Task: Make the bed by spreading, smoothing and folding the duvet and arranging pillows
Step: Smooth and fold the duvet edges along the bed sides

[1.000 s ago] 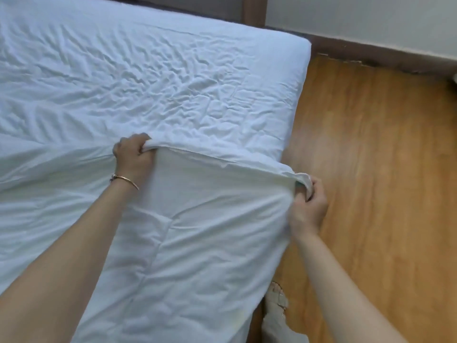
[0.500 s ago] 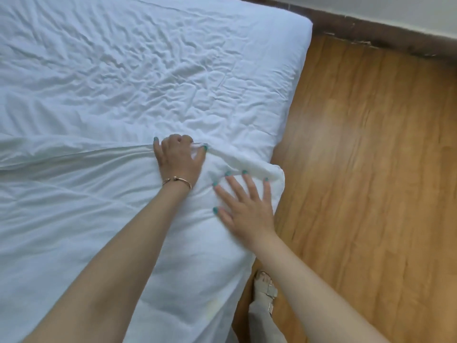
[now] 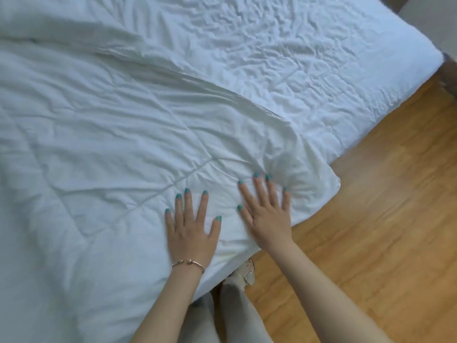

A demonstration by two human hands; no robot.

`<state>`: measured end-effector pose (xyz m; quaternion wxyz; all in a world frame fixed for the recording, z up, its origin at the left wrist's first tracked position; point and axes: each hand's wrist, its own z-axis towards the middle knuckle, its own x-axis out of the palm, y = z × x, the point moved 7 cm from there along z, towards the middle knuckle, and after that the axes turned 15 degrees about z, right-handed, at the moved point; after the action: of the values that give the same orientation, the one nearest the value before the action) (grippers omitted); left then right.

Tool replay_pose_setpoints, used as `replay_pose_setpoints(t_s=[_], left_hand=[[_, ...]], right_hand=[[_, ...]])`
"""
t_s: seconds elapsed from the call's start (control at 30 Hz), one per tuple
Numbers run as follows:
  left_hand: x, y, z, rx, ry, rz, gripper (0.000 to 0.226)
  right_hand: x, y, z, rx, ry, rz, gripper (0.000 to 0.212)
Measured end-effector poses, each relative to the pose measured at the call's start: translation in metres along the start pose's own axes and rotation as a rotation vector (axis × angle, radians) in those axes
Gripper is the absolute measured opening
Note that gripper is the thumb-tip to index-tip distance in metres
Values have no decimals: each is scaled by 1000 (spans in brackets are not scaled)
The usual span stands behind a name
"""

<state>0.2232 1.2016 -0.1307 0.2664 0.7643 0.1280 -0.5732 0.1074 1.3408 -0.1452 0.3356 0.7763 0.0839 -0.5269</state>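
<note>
A second ago both hands pinched the folded edge of the duvet; now that hold is released, and the left hand [image 3: 191, 233] and the right hand [image 3: 268, 214] lie flat on it, fingers straight and spread, each grip open and pressing down. I judge that the folding step is finished here and the smoothing begins. The duvet [image 3: 111, 144] covers the near part of the bed, its corner just beside the right hand at the bed's edge over the wooden floor [image 3: 371, 243]. It is white, soft, with many creases. Farther away the wrinkled sheet [image 3: 284, 58] lies uncovered.
</note>
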Motion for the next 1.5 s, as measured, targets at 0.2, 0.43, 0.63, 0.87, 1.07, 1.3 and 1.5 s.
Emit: replay_pose_setpoints(t_s=[0.2, 0.43, 0.63, 0.87, 1.07, 1.3, 1.5], left_hand=[[23, 68, -83, -194, 84, -36, 66], [23, 102, -155, -443, 124, -74, 85], [41, 150, -221, -579, 86, -538, 100], [28, 151, -232, -692, -148, -672, 85], [31, 147, -209, -784, -246, -781, 83], [42, 138, -202, -947, -307, -700, 83], [44, 134, -201, -896, -259, -696, 82]], right_hand=[[-6, 10, 5, 207, 176, 41, 58], [22, 80, -44, -282, 282, -37, 60], [16, 57, -78, -402, 346, -341, 96], [-33, 3, -52, -49, 314, -259, 84], [-58, -44, -15, -8, 283, -127, 88], [-72, -98, 11, 159, 82, 177, 72], [-73, -119, 40, 217, 177, 265, 120]])
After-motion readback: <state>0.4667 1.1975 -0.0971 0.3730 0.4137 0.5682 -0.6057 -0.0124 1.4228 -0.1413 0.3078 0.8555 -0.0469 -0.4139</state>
